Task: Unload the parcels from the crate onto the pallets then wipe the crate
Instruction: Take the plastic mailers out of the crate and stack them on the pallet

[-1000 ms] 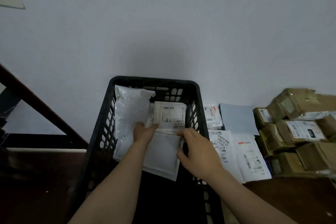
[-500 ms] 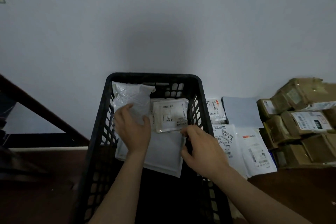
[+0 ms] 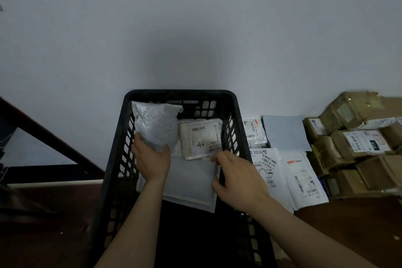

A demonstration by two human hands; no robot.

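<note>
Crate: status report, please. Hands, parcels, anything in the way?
Left hand grips grey bag. Right hand pinches mailer edge. Crate not yet empty. Labelled pouch lies on mailer, in the way.

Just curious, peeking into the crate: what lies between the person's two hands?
In the head view, a flat white mailer lies between the left hand, gripping a puffy bag, and right hand, with a labelled packet overlapping its far end.

The crate point(image 3: 121, 159) is matt black plastic, its bag point(image 3: 155, 125) crinkled glossy film (boxes point(image 3: 359, 143) look like brown cardboard).
</note>
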